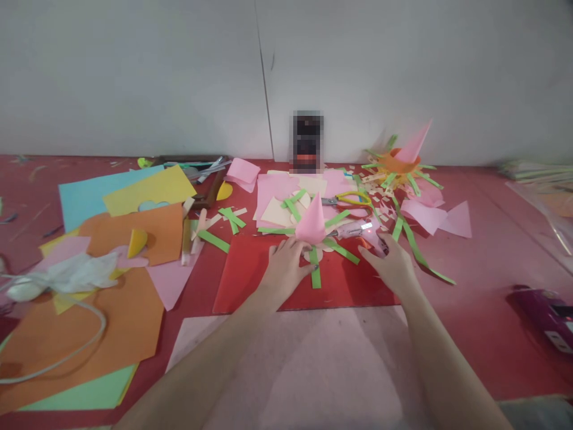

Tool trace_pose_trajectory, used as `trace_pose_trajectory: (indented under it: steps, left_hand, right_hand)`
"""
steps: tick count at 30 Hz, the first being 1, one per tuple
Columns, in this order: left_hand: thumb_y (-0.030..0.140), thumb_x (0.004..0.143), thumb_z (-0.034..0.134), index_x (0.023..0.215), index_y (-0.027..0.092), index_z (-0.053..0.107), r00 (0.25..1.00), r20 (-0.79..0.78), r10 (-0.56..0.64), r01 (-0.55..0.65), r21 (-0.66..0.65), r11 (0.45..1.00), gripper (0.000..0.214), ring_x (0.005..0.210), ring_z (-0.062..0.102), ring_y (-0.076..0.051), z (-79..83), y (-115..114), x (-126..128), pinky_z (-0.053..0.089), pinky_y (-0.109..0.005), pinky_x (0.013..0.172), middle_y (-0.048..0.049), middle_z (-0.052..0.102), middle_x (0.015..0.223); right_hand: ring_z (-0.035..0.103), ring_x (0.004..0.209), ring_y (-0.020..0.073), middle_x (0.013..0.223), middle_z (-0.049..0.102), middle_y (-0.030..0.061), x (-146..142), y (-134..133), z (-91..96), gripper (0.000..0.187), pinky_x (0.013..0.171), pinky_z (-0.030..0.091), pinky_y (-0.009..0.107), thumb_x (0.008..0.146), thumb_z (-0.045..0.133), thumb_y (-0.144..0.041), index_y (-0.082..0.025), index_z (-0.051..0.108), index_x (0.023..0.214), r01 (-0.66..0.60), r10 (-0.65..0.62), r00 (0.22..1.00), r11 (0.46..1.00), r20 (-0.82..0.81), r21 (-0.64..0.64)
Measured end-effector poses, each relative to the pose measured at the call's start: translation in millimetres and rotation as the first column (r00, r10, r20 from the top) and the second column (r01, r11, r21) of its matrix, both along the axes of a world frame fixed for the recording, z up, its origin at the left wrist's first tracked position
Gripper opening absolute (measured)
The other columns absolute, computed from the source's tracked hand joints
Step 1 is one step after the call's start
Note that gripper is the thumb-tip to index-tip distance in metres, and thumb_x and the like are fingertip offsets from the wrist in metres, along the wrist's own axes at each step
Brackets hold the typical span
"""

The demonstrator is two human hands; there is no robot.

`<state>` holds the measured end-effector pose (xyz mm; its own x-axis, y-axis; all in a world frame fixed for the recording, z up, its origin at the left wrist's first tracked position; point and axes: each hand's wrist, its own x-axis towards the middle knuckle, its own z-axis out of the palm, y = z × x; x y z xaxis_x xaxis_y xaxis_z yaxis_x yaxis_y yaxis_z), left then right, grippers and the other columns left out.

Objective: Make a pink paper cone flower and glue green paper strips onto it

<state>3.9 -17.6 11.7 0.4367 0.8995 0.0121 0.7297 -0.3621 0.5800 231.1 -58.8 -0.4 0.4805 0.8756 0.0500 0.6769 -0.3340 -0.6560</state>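
Observation:
A pink paper cone (310,224) stands point up in the middle, with green paper strips (316,272) spreading out around it and cream rounded paper pieces under its base. My left hand (286,266) closes its fingers at the cone's lower left edge; part of the grip is hidden. In my right hand (394,266) is a pink hot glue gun (358,229), held by its handle. Its nozzle points left, close to the right side of the cone's base. Beneath lies a red board (250,275).
Yellow-handled scissors (351,200) lie behind the glue gun. At back right stands a finished-looking cone on an orange and green paper piece (400,164) among scraps. Coloured sheets (129,310) and a white cable (101,325) cover the left. A purple device (544,316) sits far right.

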Motion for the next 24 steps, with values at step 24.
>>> trace_pose_trajectory:
  steps: [24]
  left_hand:
    - [0.023,0.079,0.06,0.085,0.023,0.057,0.994,0.094,-0.049,0.052,-0.031,0.998,0.006,0.095,0.052,-0.02,-6.2,0.9,0.9,0.032,-0.038,0.085,0.0002,0.058,0.096]
  right_hand:
    - [0.053,0.078,0.0198,0.088,0.059,0.0056,-0.6,0.4,0.3,0.056,0.068,0.04,0.03,0.063,0.057,-0.056,-0.019,0.056,0.105,-0.003,0.003,1.0,1.0,-0.011,0.0]
